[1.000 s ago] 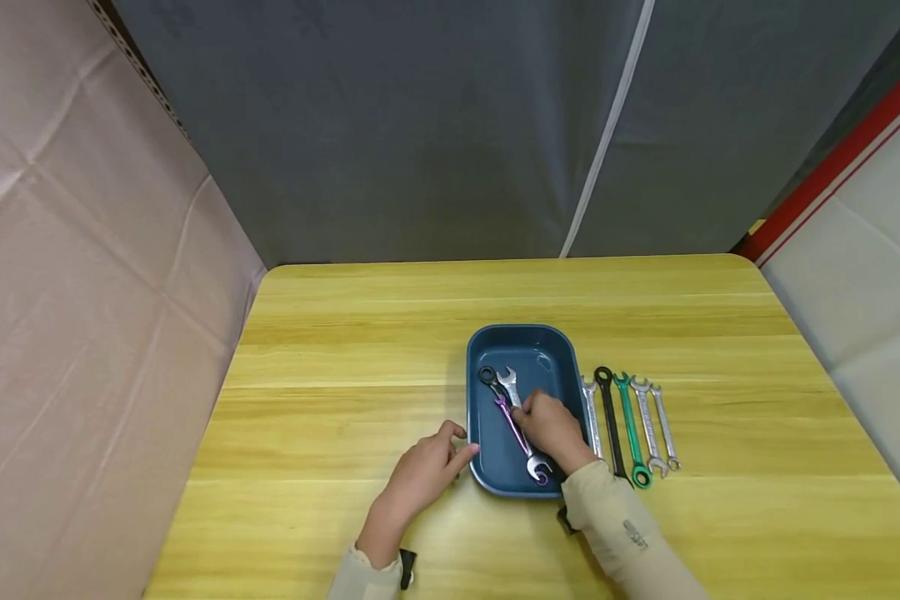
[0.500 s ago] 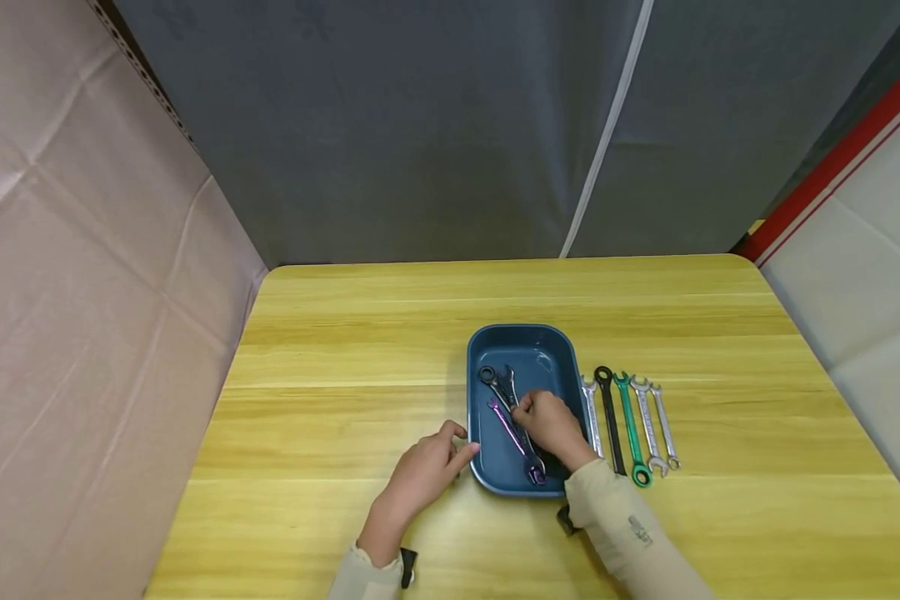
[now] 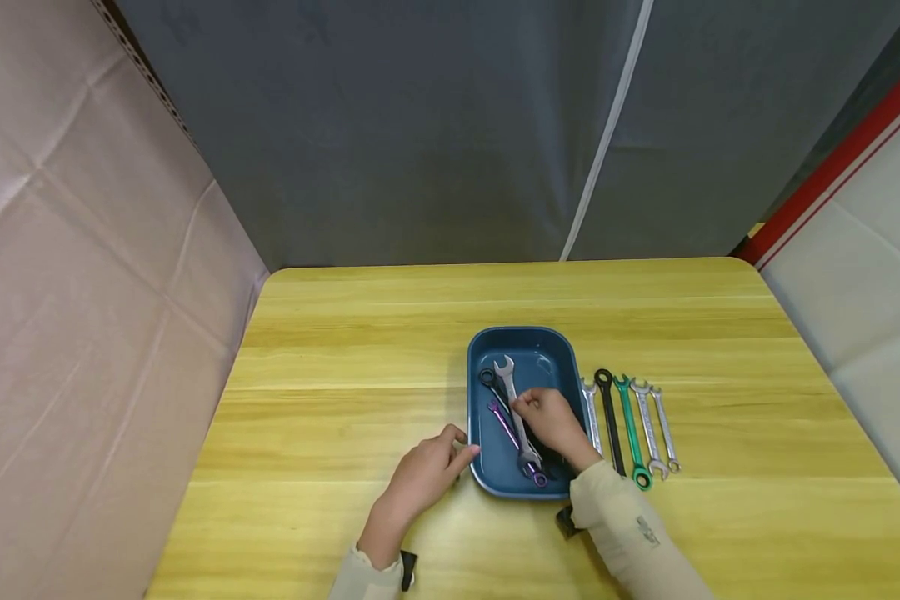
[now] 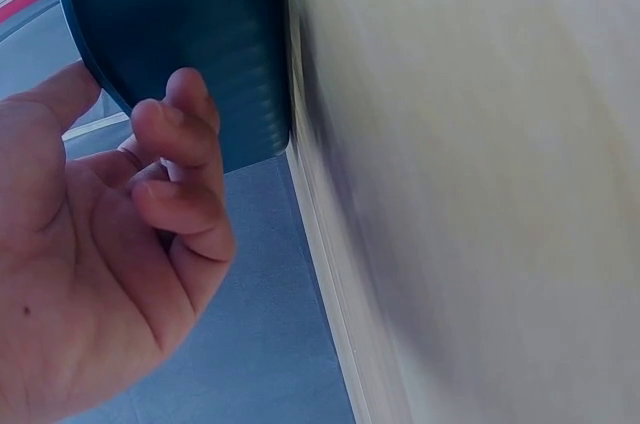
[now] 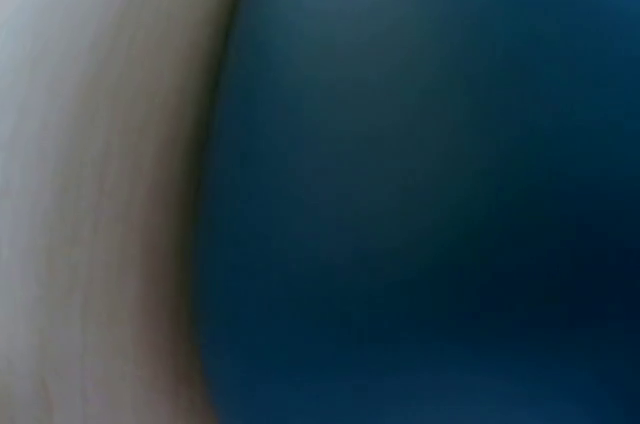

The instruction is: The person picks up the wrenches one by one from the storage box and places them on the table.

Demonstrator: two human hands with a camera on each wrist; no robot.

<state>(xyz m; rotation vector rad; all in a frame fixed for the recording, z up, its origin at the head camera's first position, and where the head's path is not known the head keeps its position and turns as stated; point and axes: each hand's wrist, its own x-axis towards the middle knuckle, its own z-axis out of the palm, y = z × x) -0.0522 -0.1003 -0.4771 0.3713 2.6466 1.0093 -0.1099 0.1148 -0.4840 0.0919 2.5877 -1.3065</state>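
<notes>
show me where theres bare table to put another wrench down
Bare wood runs right of the wrench row to the table edge, across the far side behind the blue tray, and left of the left hand. It is crowded inside the tray, where the right hand grips a silver wrench.

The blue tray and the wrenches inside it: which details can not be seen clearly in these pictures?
- Right wrist view: only a blur of blue tray; no wrench shows.
- Head view: the right hand covers the silver wrench where the fingers meet it.
- Head view: black wrench and purple wrench overlap; markings too small.
- Left wrist view: left hand near the tray wall; the inside is hidden.
</notes>
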